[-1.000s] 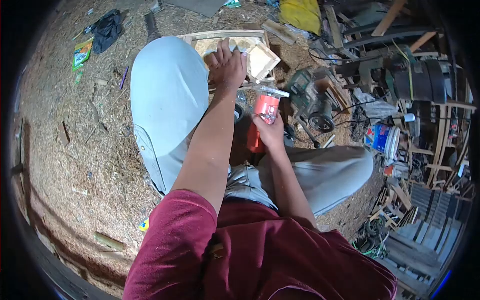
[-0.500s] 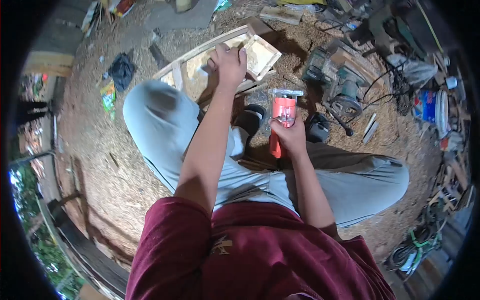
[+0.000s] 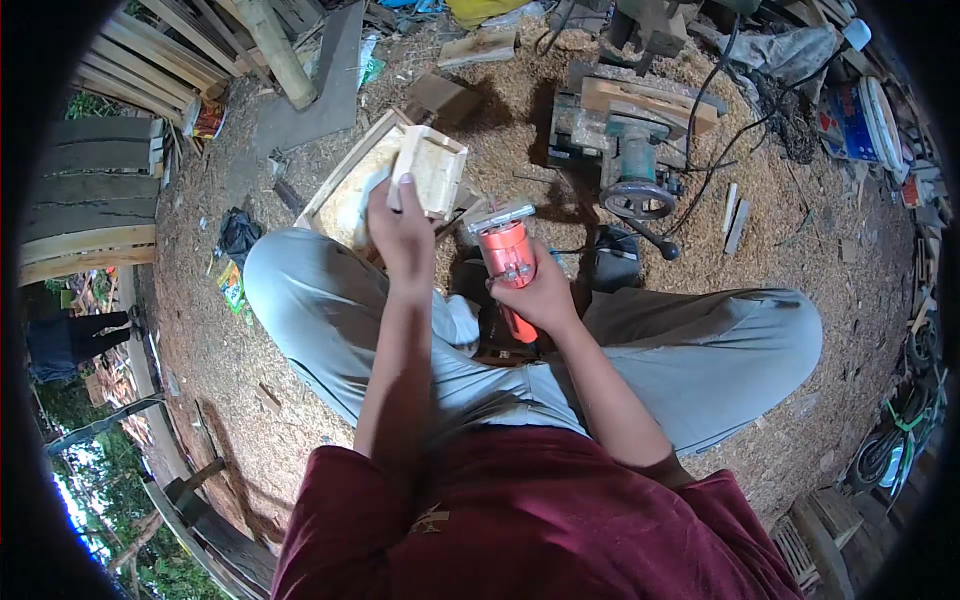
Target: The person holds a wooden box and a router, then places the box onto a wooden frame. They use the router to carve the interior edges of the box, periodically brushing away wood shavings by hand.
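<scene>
My left hand is closed on the near side of a small light-wood frame, shaped like a shallow box with a raised border. Its thumb lies along the edge, and the other fingers are hidden behind. Below it in view sits a larger wooden frame with a pale panel, partly covered by my hand. My right hand is wrapped around the body of a red trim router. The router's flat metal-edged base points up and away from me, close to the small frame.
A green machine with a round handwheel stands ahead on the right, cables beside it. Wood shavings cover the ground. Loose wood pieces lie farther off. A person's dark-clothed legs show at the far left.
My left hand has come back toward me, gripping the small frame and tilting it up. My right hand has brought the router closer to it, tipped leftward. The view has shifted.
</scene>
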